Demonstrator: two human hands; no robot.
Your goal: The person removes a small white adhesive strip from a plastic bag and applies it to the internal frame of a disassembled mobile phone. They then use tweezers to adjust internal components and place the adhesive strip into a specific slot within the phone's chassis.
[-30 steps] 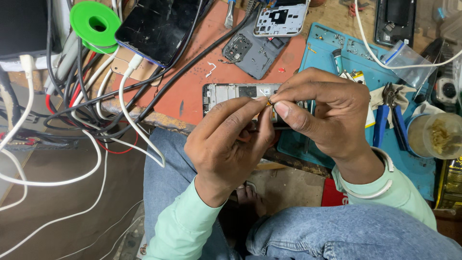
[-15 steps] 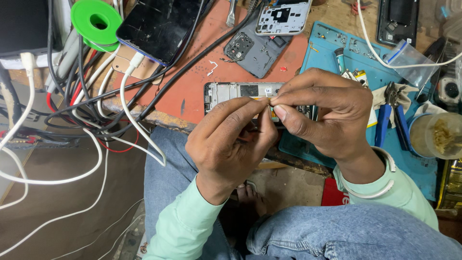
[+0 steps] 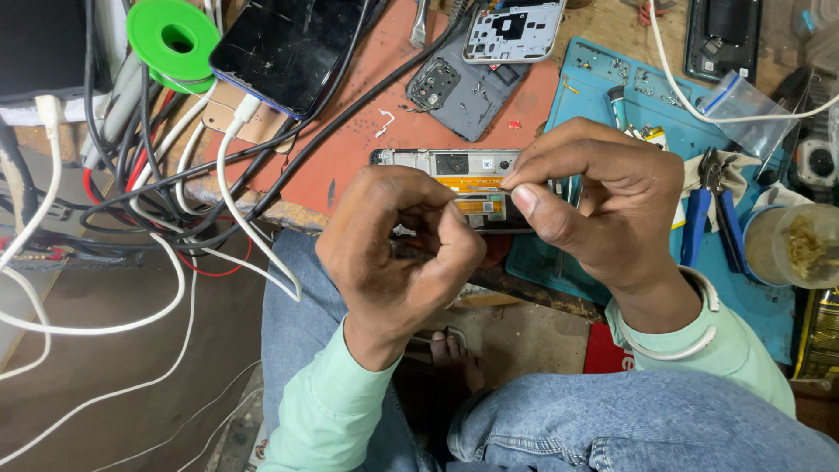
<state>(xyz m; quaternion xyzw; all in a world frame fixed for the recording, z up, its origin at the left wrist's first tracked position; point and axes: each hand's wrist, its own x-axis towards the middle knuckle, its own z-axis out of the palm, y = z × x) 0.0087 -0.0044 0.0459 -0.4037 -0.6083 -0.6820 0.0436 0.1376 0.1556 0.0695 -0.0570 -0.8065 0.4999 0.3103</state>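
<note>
An opened phone body (image 3: 454,170) with bare circuit boards and an orange strip lies across the bench edge in front of me. My left hand (image 3: 398,253) curls around its near side, thumb and fingers pinched against the lower edge. My right hand (image 3: 599,205) grips it from the right, thumb pressed on the board near a small yellow part and forefinger over the top. Much of the phone is hidden under both hands.
A dark phone (image 3: 288,52) with a cracked screen and a green solder spool (image 3: 173,37) lie at the back left among tangled cables (image 3: 166,192). A grey back cover (image 3: 463,87), a white frame (image 3: 511,31), blue-handled pliers (image 3: 712,210) on a blue mat (image 3: 769,306), and a plastic cup (image 3: 800,249) are nearby.
Both hands stay on the phone body; the fingers have shifted slightly, and the right thumb now presses a little lower on the board.
</note>
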